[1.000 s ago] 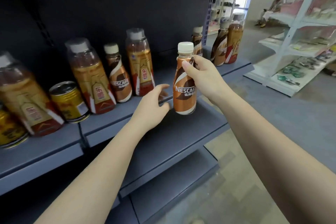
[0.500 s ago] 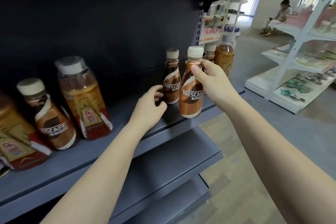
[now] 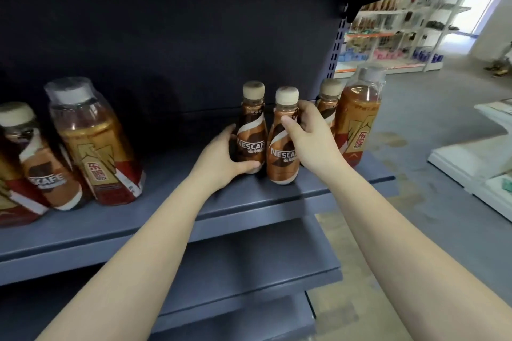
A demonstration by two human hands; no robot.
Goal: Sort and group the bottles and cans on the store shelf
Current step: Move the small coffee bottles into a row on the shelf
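Two brown Nescafe coffee bottles stand side by side on the grey shelf (image 3: 249,202). My right hand (image 3: 313,144) grips the nearer bottle (image 3: 281,158), which rests upright near the shelf's front. My left hand (image 3: 221,160) wraps the other Nescafe bottle (image 3: 250,135) just behind and left of it. A third Nescafe bottle (image 3: 328,102) stands behind my right hand, mostly hidden. A tall amber drink bottle (image 3: 357,119) with a red label stands at the shelf's right end.
At the left stand another amber drink bottle (image 3: 97,144) and a Nescafe bottle (image 3: 38,163), with more bottles cut off by the frame edge. Lower shelves (image 3: 249,263) jut out below. White store racks (image 3: 471,163) stand across the aisle on the right.
My right hand has set its Nescafe bottle down on the shelf beside the standing one. My left hand has closed around that standing bottle. The view has shifted right.
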